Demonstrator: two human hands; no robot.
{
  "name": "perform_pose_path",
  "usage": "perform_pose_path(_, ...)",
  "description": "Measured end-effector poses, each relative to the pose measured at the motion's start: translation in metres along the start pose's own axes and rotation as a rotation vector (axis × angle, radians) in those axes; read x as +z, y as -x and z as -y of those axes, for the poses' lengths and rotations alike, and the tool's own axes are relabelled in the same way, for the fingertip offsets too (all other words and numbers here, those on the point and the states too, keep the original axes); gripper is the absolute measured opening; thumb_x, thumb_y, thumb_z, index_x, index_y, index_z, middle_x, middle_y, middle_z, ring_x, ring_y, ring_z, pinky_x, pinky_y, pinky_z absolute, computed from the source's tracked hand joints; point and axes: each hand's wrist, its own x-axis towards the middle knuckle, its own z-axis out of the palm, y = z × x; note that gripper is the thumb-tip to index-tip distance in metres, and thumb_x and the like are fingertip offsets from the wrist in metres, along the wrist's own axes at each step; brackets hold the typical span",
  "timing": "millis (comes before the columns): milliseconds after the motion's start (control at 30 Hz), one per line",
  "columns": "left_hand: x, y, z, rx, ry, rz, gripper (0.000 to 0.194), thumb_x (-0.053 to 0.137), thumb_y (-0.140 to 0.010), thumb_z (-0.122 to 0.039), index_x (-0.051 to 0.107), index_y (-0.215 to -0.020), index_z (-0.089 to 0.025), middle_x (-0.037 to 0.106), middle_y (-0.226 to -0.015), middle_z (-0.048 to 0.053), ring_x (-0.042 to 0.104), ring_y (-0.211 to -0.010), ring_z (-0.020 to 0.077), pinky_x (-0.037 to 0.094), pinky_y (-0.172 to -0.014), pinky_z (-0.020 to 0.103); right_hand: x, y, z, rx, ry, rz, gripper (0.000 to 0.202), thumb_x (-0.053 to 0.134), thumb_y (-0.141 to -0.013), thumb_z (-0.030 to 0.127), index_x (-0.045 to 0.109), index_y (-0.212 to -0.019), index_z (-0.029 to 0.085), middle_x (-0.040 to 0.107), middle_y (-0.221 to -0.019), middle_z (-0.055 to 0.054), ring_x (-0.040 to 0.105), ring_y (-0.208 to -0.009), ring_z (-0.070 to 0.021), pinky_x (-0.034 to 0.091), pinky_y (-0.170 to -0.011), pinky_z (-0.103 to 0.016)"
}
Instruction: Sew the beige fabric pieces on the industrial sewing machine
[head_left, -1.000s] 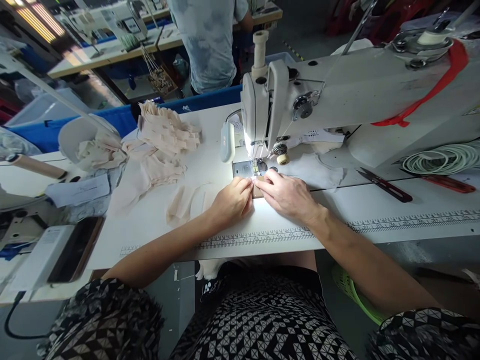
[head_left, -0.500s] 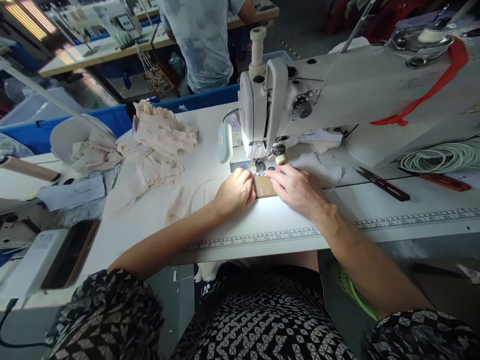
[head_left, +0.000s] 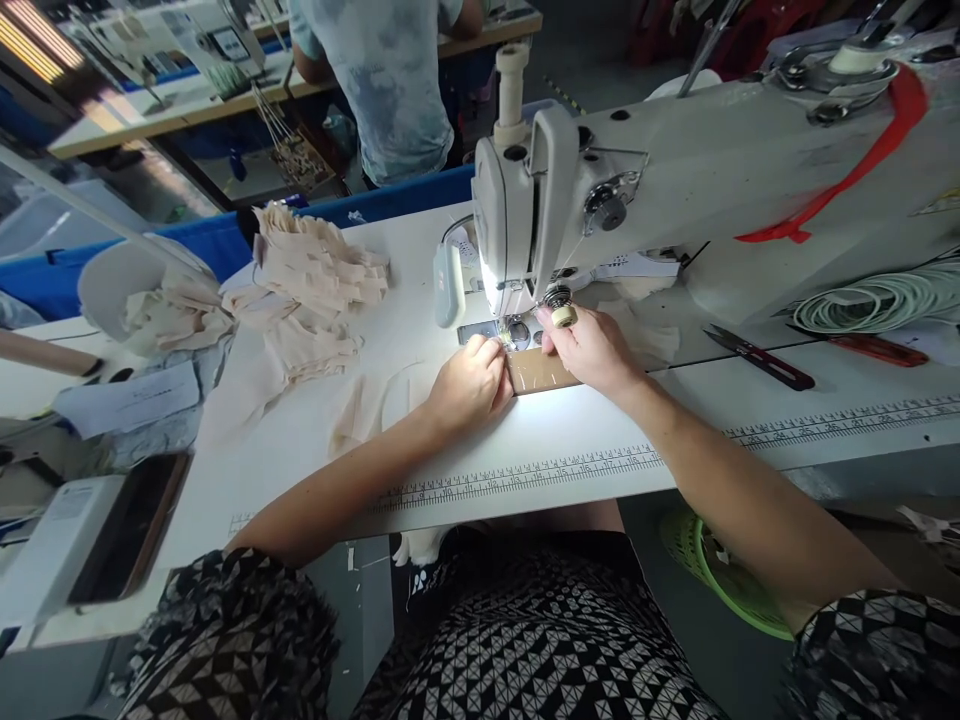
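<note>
One sewing machine (head_left: 637,180) is standing on the white table (head_left: 555,425); your left hand (head_left: 469,385) is resting curled beside its metal plate (head_left: 474,332), your right hand (head_left: 598,352) lying half-curled beside a knob (head_left: 563,316), both grips unclear.

Readable text, placed relative to the sewing machine (head_left: 675,170): in front of it, a ruler strip (head_left: 525,476) bears rows of black numerals; 10, 12 and 13 read with fair confidence (those farther right are too fine to be sure of). Well left of it, a white paper slip (head_left: 131,396) carries a handwritten line, unreadable. Partly hidden by it, a printed sheet (head_left: 634,267), characters too small. Below and in front, black shorts (head_left: 418,582) show a white emblem; lettering uncertain.
</note>
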Motion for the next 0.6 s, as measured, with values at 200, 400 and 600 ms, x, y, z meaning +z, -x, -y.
perform_pose_path(200,0.002,-0.002,0.002,-0.004,-0.003,-0.004,0.027,0.043,-0.104,-0.022,0.068,-0.099,-0.014,0.070,-0.110,0.017,0.065,-0.100,0.0289,0.060,-0.090,0.043,-0.004,0.007,0.007,0.037,-0.052,-0.019,0.041,0.043,-0.109,0.040,0.063,-0.077,0.025,0.066,-0.066,-0.002,0.065,-0.070,-0.0204,0.047,-0.073,-0.033)
perform_pose_path(400,0.005,-0.004,0.007,-0.005,0.004,-0.023,0.027,0.044,-0.103,-0.022,0.069,-0.106,-0.014,0.071,-0.113,0.017,0.065,-0.105,0.0304,0.061,-0.091,0.044,0.003,0.009,0.008,0.055,-0.051,-0.002,0.044,0.039,-0.111,0.040,0.068,-0.082,0.024,0.064,-0.062,-0.001,0.064,-0.066,-0.0204,0.047,-0.072,-0.033)
perform_pose_path(600,0.002,-0.003,0.009,-0.029,0.026,-0.027,0.024,0.047,-0.104,-0.023,0.070,-0.110,-0.015,0.072,-0.118,0.015,0.066,-0.108,0.0286,0.061,-0.094,0.042,0.000,0.004,0.007,0.015,0.066,-0.061,0.043,0.041,-0.108,0.040,0.067,-0.077,0.025,0.065,-0.063,-0.004,0.061,-0.065,-0.0211,0.043,-0.071,-0.033)
